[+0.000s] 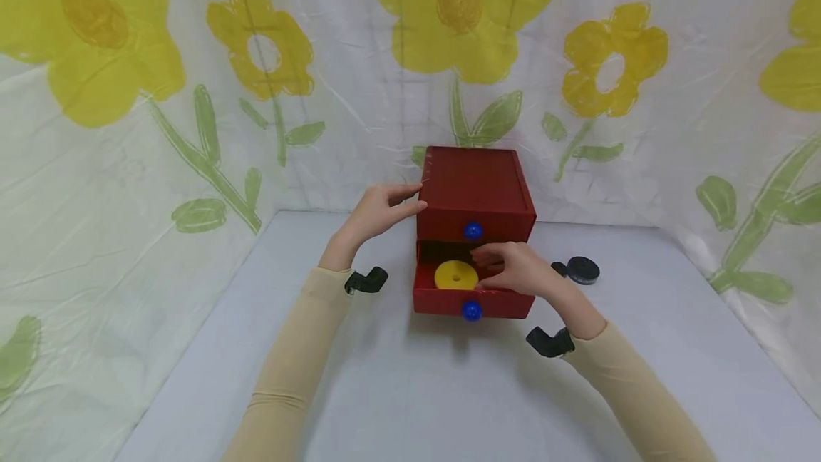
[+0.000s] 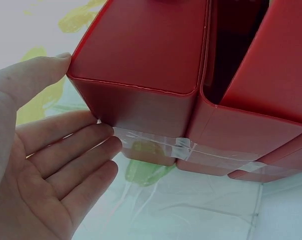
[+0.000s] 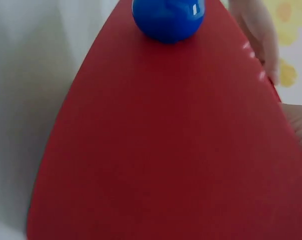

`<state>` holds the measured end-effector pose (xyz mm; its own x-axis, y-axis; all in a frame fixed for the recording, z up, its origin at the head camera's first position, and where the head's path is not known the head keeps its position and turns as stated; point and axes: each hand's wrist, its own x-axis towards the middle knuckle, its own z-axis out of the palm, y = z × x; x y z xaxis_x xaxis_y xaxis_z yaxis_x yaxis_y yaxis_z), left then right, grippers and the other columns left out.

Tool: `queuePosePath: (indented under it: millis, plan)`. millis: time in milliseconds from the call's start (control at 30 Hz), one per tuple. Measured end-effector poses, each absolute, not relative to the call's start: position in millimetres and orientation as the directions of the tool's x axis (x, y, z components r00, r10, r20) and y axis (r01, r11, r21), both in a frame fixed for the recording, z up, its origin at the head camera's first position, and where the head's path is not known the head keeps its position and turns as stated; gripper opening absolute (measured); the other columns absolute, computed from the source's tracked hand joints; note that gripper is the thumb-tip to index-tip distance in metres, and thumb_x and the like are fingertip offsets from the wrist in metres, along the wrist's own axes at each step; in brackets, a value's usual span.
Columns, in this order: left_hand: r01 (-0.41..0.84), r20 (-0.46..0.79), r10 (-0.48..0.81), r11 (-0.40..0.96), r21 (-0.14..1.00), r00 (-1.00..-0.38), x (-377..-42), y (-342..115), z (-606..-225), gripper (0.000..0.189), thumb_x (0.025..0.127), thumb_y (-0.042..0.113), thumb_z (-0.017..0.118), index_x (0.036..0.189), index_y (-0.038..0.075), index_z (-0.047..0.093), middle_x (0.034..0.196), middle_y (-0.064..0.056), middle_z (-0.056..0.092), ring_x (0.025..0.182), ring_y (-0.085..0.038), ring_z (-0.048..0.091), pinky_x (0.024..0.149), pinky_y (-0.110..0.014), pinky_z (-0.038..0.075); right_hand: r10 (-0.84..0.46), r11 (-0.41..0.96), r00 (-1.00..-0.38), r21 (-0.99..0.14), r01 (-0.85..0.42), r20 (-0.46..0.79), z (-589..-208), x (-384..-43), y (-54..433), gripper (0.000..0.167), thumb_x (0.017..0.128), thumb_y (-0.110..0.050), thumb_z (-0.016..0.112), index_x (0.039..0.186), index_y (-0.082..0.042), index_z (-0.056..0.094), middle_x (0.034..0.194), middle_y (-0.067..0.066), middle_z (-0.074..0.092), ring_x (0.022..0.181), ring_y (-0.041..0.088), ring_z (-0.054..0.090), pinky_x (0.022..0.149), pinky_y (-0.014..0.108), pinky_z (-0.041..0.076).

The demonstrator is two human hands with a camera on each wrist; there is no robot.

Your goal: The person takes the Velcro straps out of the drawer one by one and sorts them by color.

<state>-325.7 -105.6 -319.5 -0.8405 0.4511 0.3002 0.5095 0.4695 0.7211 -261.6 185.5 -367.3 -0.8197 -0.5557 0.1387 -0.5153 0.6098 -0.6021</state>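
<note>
A red two-drawer box (image 1: 474, 180) with blue knobs stands at the back, its lower drawer (image 1: 442, 301) pulled out. Inside that drawer lies a yellow disc (image 1: 449, 273) with a small hole in its middle. My left hand (image 1: 378, 212) steadies the upper left side of the box, thumb at the front edge and fingers straight along the side, as the left wrist view shows. My right hand (image 1: 519, 269) reaches over the drawer's right part, fingers and thumb apart, right beside the disc. The drawer front and its blue knob (image 3: 168, 17) fill the right wrist view, hiding most of that hand.
Right of the box, a black round disc (image 1: 584, 269) and a smaller dark piece (image 1: 559, 269) lie on the white table (image 1: 417, 391). Behind the table hangs a flower-printed curtain (image 1: 359, 91). Clear tape (image 2: 181, 147) runs along the box's side.
</note>
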Motion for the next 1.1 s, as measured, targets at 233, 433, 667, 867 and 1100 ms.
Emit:
queuePosePath:
  millis: [233, 433, 667, 867, 1100]
  plan:
    - [0.505, 0.298, 0.446, 0.473, 0.722, -0.844, -326.8, -105.4, -319.6, 0.056, 0.088, 0.046, 0.063, 0.135, 0.016, 0.055, 0.137, -0.003, 0.055, 0.125, -0.019, 0.053, 0.101, -0.035, 0.046, -0.589, 0.616, -0.806, -0.612, -0.496, 0.061, -371.9, -269.0, 173.8, 0.052, 0.078, -0.014, 0.078, 0.125, 0.001, 0.060, 0.119, 0.016, 0.065, 0.106, 0.031, 0.065, 0.086, 0.041, 0.055]
    - [0.496, 0.296, 0.436, 0.469, 0.731, -0.850, -325.3, -105.4, -319.4, 0.055, 0.088, 0.044, 0.063, 0.135, 0.016, 0.055, 0.136, -0.003, 0.056, 0.124, -0.019, 0.054, 0.101, -0.035, 0.046, -0.600, 0.625, -0.800, -0.613, -0.483, 0.018, -372.8, -271.8, 168.5, 0.054, 0.078, -0.013, 0.077, 0.127, -0.001, 0.059, 0.122, 0.017, 0.063, 0.109, 0.033, 0.063, 0.088, 0.041, 0.054]
    - [0.496, 0.287, 0.446, 0.475, 0.727, -0.848, -325.5, -105.3, -320.1, 0.057, 0.088, 0.046, 0.063, 0.136, 0.015, 0.055, 0.137, -0.003, 0.055, 0.125, -0.020, 0.053, 0.102, -0.035, 0.046, -0.629, 0.641, -0.777, -0.555, -0.530, 0.015, -372.2, -272.0, 166.9, 0.059, 0.076, -0.014, 0.078, 0.130, -0.004, 0.057, 0.127, 0.014, 0.061, 0.115, 0.033, 0.060, 0.093, 0.043, 0.052]
    - [0.490, 0.284, 0.439, 0.480, 0.728, -0.853, -325.8, -104.6, -320.2, 0.057, 0.088, 0.047, 0.063, 0.135, 0.016, 0.055, 0.137, -0.003, 0.055, 0.125, -0.019, 0.053, 0.102, -0.035, 0.046, -0.624, 0.649, -0.781, -0.540, -0.537, 0.027, -373.3, -271.4, 166.0, 0.060, 0.076, -0.018, 0.079, 0.130, -0.006, 0.058, 0.127, 0.011, 0.061, 0.114, 0.030, 0.060, 0.095, 0.043, 0.050]
    - [0.500, 0.293, 0.440, 0.486, 0.717, -0.848, -325.7, -104.4, -320.4, 0.057, 0.088, 0.047, 0.063, 0.135, 0.016, 0.055, 0.136, -0.003, 0.056, 0.124, -0.020, 0.054, 0.101, -0.035, 0.047, -0.636, 0.627, -0.769, -0.541, -0.560, 0.059, -375.4, -273.4, 166.0, 0.060, 0.075, -0.021, 0.080, 0.128, -0.004, 0.059, 0.125, 0.011, 0.063, 0.112, 0.029, 0.061, 0.094, 0.042, 0.051]
